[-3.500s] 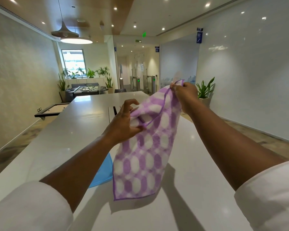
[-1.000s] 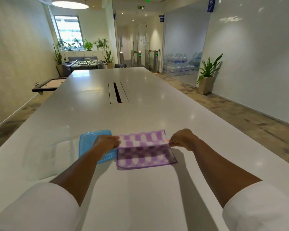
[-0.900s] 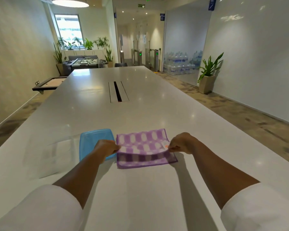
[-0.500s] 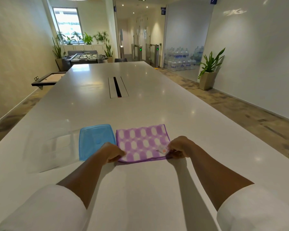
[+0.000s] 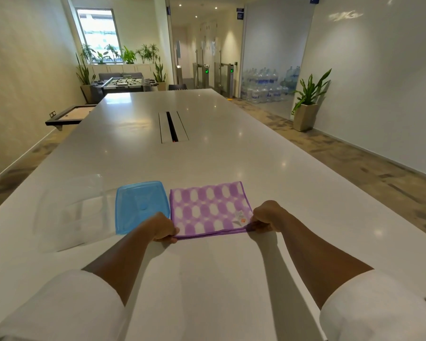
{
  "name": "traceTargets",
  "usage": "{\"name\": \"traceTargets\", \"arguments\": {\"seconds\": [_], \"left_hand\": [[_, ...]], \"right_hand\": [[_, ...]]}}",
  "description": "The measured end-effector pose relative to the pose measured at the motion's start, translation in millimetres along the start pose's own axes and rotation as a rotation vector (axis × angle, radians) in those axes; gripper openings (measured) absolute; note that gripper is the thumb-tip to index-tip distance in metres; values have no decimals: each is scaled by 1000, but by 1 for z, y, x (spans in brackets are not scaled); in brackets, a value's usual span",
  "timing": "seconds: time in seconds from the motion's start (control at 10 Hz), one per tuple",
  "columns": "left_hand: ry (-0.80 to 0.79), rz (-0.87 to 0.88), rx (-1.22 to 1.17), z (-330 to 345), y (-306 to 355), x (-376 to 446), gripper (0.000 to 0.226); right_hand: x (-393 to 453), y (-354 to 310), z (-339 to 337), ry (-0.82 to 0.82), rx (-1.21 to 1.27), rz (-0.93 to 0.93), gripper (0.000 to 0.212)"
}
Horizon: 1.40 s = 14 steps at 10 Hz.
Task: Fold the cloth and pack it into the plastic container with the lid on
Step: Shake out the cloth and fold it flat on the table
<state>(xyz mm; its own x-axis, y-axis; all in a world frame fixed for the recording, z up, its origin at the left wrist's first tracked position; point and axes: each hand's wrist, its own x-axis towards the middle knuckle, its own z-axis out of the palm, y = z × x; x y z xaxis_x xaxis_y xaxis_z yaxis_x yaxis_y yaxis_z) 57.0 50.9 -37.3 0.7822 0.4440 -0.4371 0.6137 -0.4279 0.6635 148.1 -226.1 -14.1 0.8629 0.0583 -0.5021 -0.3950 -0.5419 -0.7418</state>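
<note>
Office common area, long white meeting table [image 5: 207,156], access turnstiles [image 5: 217,75], stacked water bottles [image 5: 268,87]

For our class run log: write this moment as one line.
step: folding | cloth: flat on table | left hand, right hand: pinching near corners | lid: off | container: empty

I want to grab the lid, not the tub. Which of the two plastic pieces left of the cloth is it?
The flat blue lid, right beside the purple cloth. The clear container sits farther left and is see-through and deeper.
</note>
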Motion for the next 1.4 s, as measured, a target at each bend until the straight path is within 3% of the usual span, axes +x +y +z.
{"name": "traceTargets", "arguments": {"seconds": [0.1, 0.2, 0.4, 0.6, 0.7, 0.8, 0.9, 1.0, 1.2, 1.3, 1.4], "left_hand": [[-11, 72, 177, -1, -3, -4, 41], [109, 42, 14, 5, -12, 3, 30], [254, 108, 296, 6, -17, 5, 34], [338, 192, 380, 7, -16, -7, 38], [368, 315, 369, 10, -16, -10, 20], [335, 516, 376, 10, -20, -13, 17], [213, 701, 457, 12, -24, -15, 30], [160, 730, 506, 12, -26, -12, 37], [166, 769, 640, 9, -16, -12, 26], [183, 768, 705, 10, -12, -11, 23], [196, 745, 735, 11, -8, -10, 22]], "right_hand": [[3, 3, -1, 17, 8, -9, 9], [3, 5, 1, 39, 17, -4, 3], [3, 11, 3, 72, -136, -22, 13], [0, 13, 6, 175, -380, -107, 18], [-3, 11, 6, 181, -472, -124, 20], [-1, 11, 8, 174, -476, -130, 17], [5, 13, 10, 152, -393, -94, 11], [7, 13, 10, 152, -336, -99, 10], [6, 11, 9, 205, -514, -244, 19], [5, 7, 16, 301, -417, -451, 26], [2, 0, 27, 282, -378, -690, 15]]}}
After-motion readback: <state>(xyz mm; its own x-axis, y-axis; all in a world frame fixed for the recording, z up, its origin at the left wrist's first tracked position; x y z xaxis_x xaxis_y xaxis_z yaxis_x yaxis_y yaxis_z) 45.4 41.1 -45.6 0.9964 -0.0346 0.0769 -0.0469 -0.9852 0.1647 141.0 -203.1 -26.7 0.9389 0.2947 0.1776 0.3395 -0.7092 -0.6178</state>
